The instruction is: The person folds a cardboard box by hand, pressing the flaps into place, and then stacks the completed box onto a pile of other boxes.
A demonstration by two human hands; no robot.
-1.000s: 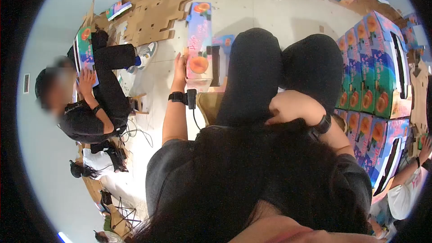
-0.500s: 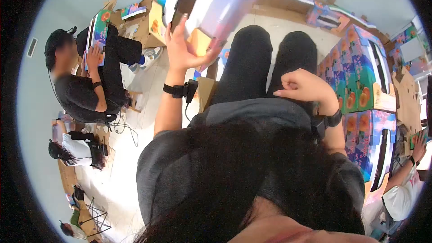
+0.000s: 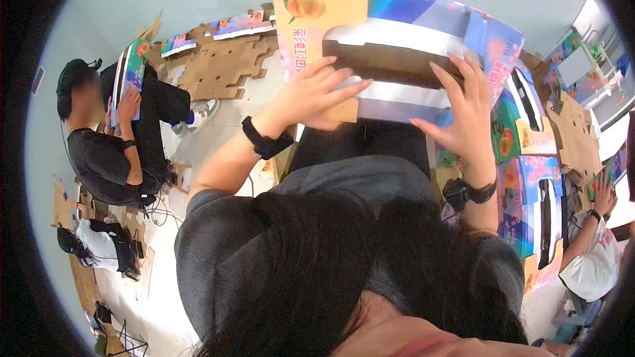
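A colourful fruit carton [image 3: 410, 46], with a peach picture and pink characters on its yellow end, stands upright above my lap. A long dark slot between white edges runs across its near face. At the carton's lower left, my left hand [image 3: 316, 96] rests with fingers spread near the end of the slot. On the right side my right hand [image 3: 466, 102] has its fingers apart, fingertips at the slot's right part and thumb near the lower edge. Neither hand's fingers are wrapped round the carton.
Stacked cartons [image 3: 539, 205] stand close on my right, beside flattened cardboard [image 3: 579, 135]. More cardboard [image 3: 225, 66] lies on the floor ahead left. A seated person [image 3: 99, 152] on the left holds another carton; a person [image 3: 592, 258] works at far right.
The carton has come down and right to sit in front of me, its slot now facing me. My right hand has risen from my lap and opened against it; my left hand has moved right.
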